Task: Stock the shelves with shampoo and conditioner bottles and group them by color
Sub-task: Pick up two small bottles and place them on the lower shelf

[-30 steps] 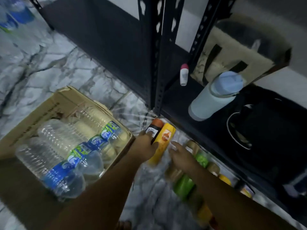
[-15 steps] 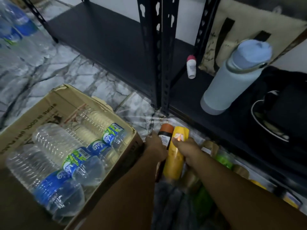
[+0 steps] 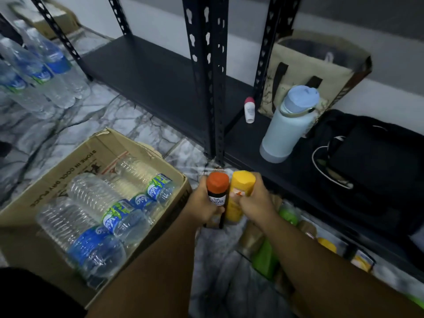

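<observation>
Shampoo bottles, one in each hand, held low over the marble floor (image 3: 142, 125) just before the black shelf (image 3: 149, 72).
Clasped round the mid-body: black orange-capped bottle (image 3: 217, 198) in left hand (image 3: 204, 203), yellow bottle (image 3: 232, 210) in right hand (image 3: 254, 200), upright and touching side by side. Probably light, rigid plastic, smooth and somewhat slippery; best taken round the waist, not by the cap. Counted: two held, one black, one yellow; more lying at near right, a green bottle (image 3: 267, 258) among them, too blurred to number.
</observation>
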### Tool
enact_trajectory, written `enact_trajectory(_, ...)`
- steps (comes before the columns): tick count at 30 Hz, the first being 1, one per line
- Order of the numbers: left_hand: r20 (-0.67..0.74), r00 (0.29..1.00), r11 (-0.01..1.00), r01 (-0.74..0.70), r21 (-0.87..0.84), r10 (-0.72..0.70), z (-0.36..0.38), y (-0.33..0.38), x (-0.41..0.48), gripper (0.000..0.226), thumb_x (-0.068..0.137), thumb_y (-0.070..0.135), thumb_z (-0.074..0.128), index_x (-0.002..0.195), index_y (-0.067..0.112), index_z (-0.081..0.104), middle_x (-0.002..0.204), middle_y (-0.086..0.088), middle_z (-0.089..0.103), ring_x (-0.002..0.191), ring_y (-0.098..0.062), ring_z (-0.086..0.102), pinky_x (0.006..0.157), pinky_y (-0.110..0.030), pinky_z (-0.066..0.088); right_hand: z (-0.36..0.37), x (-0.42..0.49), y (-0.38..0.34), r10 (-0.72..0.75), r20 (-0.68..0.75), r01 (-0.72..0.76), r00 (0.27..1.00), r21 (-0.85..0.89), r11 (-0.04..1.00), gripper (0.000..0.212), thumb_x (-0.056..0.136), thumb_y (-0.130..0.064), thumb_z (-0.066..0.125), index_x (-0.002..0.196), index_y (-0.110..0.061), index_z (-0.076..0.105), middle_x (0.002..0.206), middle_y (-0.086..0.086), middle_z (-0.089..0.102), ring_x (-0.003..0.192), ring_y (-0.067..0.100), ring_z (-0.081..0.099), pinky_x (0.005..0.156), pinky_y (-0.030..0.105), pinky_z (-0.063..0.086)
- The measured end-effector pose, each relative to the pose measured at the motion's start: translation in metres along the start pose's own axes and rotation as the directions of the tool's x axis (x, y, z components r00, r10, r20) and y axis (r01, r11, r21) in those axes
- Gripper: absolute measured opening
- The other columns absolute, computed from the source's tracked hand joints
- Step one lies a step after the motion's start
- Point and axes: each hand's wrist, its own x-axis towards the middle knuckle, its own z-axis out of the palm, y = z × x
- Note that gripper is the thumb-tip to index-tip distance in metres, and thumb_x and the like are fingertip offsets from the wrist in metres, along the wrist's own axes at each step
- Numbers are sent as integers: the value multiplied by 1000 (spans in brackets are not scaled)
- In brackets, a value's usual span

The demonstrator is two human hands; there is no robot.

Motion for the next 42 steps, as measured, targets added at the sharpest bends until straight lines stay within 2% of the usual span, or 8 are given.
enact_trajectory(3, -15, 1000, 994, -7, -106, 5, 7, 1, -16, 73, 74, -13, 77, 130, 23, 49, 115, -14, 69, 102, -24, 69, 66, -30, 61, -3, -13, 3, -71, -26, 69, 997, -59, 996, 51, 78, -10, 79, 117, -29, 52, 106, -2, 65, 97, 18, 63, 76, 30, 48)
enact_trajectory(8, -62, 998, 996, 17, -86, -22, 13, 3, -34, 59, 78, -6, 79, 125, 18, 52, 111, -13, 70, 104, -30, 69, 74, -32, 62, -11, -29, 19, -61, -43, 55, 997, -116, 992, 58, 72, -23, 83, 121, -34, 54, 101, -3, 69, 95, 20, 66, 87, 45, 56)
enact_trajectory(15, -173, 985, 1000, 26, 7, -25, 12, 18, -56, 48, 68, 3, 83, 105, 19, 58, 99, -3, 72, 99, -27, 67, 89, -49, 58, -26, -46, 14, -102, -15, 97, 995, -206, 974, 53, 74, -15, 87, 121, -19, 61, 101, -1, 70, 97, 22, 65, 84, 34, 52)
enact_trajectory(20, -251, 967, 997, -50, -52, 36, 13, 64, -82, 50, 67, 24, 81, 109, 24, 55, 98, -1, 71, 95, -24, 69, 91, -50, 57, -34, -88, 2, -52, -222, 64, 974, 47, 997, 43, 79, -21, 81, 116, -29, 61, 107, -4, 68, 101, 23, 64, 85, 39, 52)
enact_trajectory(26, -202, 947, 949, -280, -146, 249, 15, 168, -117, 54, 76, 15, 86, 112, 33, 49, 110, 2, 71, 104, -18, 70, 96, -53, 55, -80, -145, -83, -96, -456, 312, 885, 428, 848, 34, 86, -25, 80, 111, -39, 61, 102, -13, 74, 96, 8, 70, 91, 40, 56)
enact_trajectory(30, -189, 871, 859, -484, -166, 454, 10, 252, -157, 58, 84, 11, 84, 124, 39, 54, 117, 11, 71, 111, -9, 68, 95, -38, 56, -145, -189, -158, -294, -480, 504, 827, 399, 766, 38, 87, -26, 79, 120, -33, 62, 106, -10, 75, 97, 8, 71, 92, 44, 58)
enact_trajectory(34, -248, 736, 710, -675, -199, 630, 1, 346, -194, 59, 90, 5, 77, 133, 37, 54, 116, 16, 71, 111, -2, 67, 91, -23, 54, -210, -218, -242, -452, -508, 638, 734, 286, 715, 35, 84, -43, 79, 115, -46, 61, 107, -13, 74, 97, 6, 71, 89, 46, 58)
enact_trajectory(42, -275, 477, 431, -877, -212, 835, -34, 512, -230, 55, 94, 17, 73, 138, 42, 52, 125, 11, 71, 116, -10, 68, 95, -38, 56, -294, -267, -386, -627, -559, 814, 543, 167, 556, 33, 86, -52, 73, 113, -38, 63, 100, -17, 74, 89, 3, 72, 83, 43, 61)
